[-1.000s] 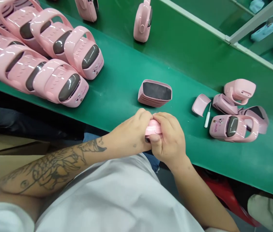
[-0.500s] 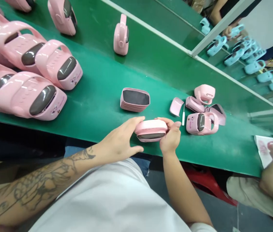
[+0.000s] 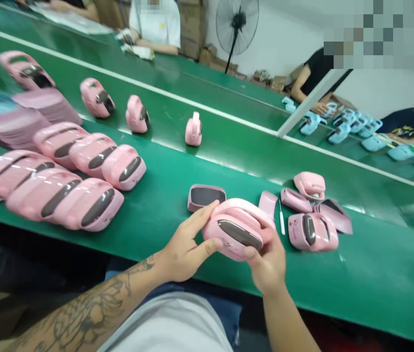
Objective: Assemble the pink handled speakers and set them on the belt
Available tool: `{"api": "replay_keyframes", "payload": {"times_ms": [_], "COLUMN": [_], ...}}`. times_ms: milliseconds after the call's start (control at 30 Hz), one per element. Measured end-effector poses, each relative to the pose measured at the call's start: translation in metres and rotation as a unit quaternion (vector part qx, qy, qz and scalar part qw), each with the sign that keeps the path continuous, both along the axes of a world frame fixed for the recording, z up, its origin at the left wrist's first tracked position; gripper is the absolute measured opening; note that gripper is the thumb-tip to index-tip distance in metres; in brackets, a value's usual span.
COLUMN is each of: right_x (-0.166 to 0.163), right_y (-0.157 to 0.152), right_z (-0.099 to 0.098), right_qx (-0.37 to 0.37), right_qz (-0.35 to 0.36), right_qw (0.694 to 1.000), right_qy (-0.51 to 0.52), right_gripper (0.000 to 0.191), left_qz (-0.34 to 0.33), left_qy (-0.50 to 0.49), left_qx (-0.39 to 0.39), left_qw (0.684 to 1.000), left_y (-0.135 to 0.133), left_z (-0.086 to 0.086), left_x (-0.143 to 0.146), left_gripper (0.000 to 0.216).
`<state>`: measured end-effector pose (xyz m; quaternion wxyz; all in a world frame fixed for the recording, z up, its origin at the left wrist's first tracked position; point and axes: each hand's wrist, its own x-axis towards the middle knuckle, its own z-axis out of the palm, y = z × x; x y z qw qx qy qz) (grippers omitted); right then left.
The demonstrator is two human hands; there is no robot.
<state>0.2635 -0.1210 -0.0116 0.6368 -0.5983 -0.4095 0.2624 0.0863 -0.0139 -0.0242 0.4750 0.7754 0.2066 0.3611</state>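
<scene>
Between my two hands is a pink plastic housing with a loop handle and a dark glossy window, held just above the green bench. My left hand grips its left end, thumb at the front and fingers on top. The right end sits in my right hand, whose thumb presses the front edge. Just beyond the housing stands a stack of mauve frames with dark panels. To the right lie a curved pink cover and a white-handled screwdriver.
Rows of pink housings fill the bench's left side. Several more stand along the far strip, including one. At right are another housing and loose dark-windowed parts. Across a metal rail, people sit near blue housings.
My view has tilted up, showing more of the far bench and a fan. The housing has been raised and turned, its window facing me more. My left thumb now touches it.
</scene>
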Motion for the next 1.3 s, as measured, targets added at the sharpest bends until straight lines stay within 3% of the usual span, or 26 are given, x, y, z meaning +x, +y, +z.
{"api": "replay_keyframes", "payload": {"times_ms": [67, 167, 267, 333, 467, 567, 667, 700, 800, 900, 1133, 1200, 1300], "right_x": [0.026, 0.074, 0.119, 0.139, 0.152, 0.144, 0.125, 0.116, 0.085, 0.059, 0.041, 0.041, 0.039], "right_y": [0.026, 0.101, 0.185, 0.228, 0.265, 0.261, 0.237, 0.224, 0.182, 0.147, 0.138, 0.139, 0.136], "right_z": [0.010, 0.019, 0.015, 0.006, -0.011, -0.014, -0.006, -0.002, 0.007, 0.009, 0.014, 0.020, 0.028], "right_qx": [-0.002, -0.067, -0.111, -0.140, -0.177, -0.188, -0.180, -0.175, -0.177, -0.188, -0.154, -0.141, -0.117], "right_qz": [-0.078, -0.220, -0.283, -0.317, -0.351, -0.339, -0.276, -0.233, -0.039, 0.094, 0.122, 0.141, 0.193], "right_qw": [0.995, 0.967, 0.947, 0.932, 0.910, 0.908, 0.923, 0.932, 0.954, 0.948, 0.971, 0.978, 0.972], "right_qy": [-0.063, -0.108, -0.102, -0.105, -0.128, -0.158, -0.200, -0.214, -0.239, -0.240, -0.138, -0.068, 0.059], "right_gripper": [0.065, 0.063, 0.055, 0.043, 0.042, 0.045, 0.055, 0.055, 0.031, 0.020, 0.005, 0.012, 0.040], "left_qz": [0.049, 0.141, 0.098, 0.052, 0.042, 0.037, 0.044, 0.050, 0.058, 0.061, 0.064, 0.065, 0.076], "left_qy": [-0.001, -0.037, 0.074, 0.174, 0.224, 0.191, 0.165, 0.155, 0.117, 0.079, 0.037, 0.015, -0.010], "left_qx": [0.085, 0.186, 0.141, 0.092, 0.066, 0.091, 0.122, 0.130, 0.154, 0.165, 0.174, 0.166, 0.113], "left_qw": [0.995, 0.972, 0.982, 0.979, 0.971, 0.977, 0.978, 0.978, 0.979, 0.981, 0.982, 0.984, 0.991], "left_y": [0.028, 0.075, 0.107, 0.114, 0.109, 0.107, 0.108, 0.109, 0.109, 0.107, 0.101, 0.101, 0.101], "left_z": [0.017, 0.029, 0.023, 0.014, 0.001, -0.005, -0.013, -0.015, -0.022, -0.026, -0.020, -0.013, 0.002], "left_x": [0.006, 0.007, -0.005, -0.015, -0.024, -0.023, -0.022, -0.022, -0.022, -0.020, -0.017, -0.018, -0.016], "left_gripper": [0.065, 0.058, 0.074, 0.089, 0.087, 0.072, 0.064, 0.063, 0.063, 0.063, 0.064, 0.062, 0.060]}}
